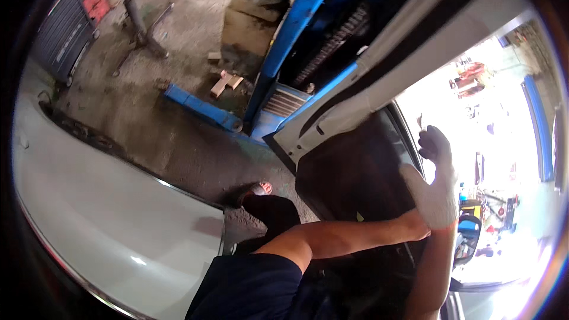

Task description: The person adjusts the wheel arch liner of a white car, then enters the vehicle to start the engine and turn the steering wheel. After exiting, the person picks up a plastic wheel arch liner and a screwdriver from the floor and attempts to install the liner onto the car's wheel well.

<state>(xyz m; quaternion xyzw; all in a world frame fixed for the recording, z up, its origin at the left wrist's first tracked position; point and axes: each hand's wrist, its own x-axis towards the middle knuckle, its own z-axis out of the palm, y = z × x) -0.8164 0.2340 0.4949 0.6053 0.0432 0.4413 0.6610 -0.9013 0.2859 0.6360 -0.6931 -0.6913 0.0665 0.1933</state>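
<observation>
My right hand (432,184), in a pale glove with darker fingertips, is raised in front of the open car door (349,166), fingers bent and thumb spread. My bare left hand (418,222) crosses over from below to the glove's cuff at my right wrist; its fingers are mostly hidden there. The door has a light metal edge and a dark inner panel. At the lower left is a silver car body panel (118,219).
A blue lift post (299,21) and low arm (201,106) stand beyond the door. Wooden blocks (222,83), a wheeled stand (139,24) and a dark tool cabinet (62,32) are on the floor (112,118). A bright, cluttered area (492,213) shows at right.
</observation>
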